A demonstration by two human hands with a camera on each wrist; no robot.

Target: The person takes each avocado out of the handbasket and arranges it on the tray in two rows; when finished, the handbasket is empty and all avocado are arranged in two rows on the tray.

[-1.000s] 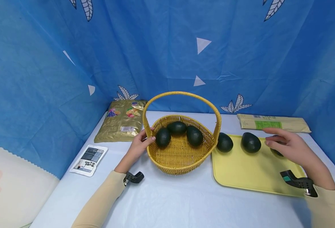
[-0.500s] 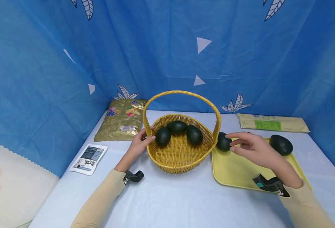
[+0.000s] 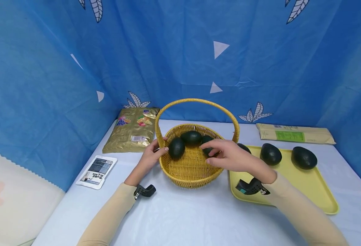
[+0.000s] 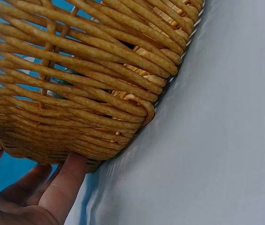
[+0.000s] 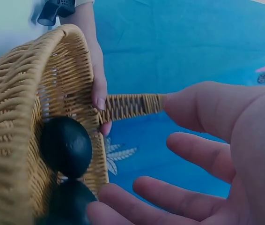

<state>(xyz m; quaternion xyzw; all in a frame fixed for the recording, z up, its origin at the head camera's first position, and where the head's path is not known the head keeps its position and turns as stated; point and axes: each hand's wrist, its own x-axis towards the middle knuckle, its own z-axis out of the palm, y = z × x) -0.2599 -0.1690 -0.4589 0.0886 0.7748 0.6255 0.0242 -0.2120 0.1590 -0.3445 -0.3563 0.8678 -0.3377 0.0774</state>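
The basket [image 3: 188, 168], containing 3 avocados [image 3: 176, 149], is gripped at the rim by the left hand [image 3: 151, 158]; over the rightmost, nothing is held by the right hand [image 3: 229, 155], its fingers loosely parted. A pick-up seems to be prepared; closing round it would be called for

Can't see all of near-grip avocado [image 3: 206, 138] at 2 o'clock in basket [image 3: 189, 180], or of tray avocado [image 3: 244, 147] at 10 o'clock; partly behind right grip [image 3: 229, 156]. Can't read fine print on pouch [image 3: 96, 172] at 8 o'clock. Cropped in head view: left sleeve [image 3: 112, 213] at 7, right sleeve [image 3: 303, 208] at 4. Blurred, cropped in right wrist view: lower avocado [image 5: 69, 204] at 7.
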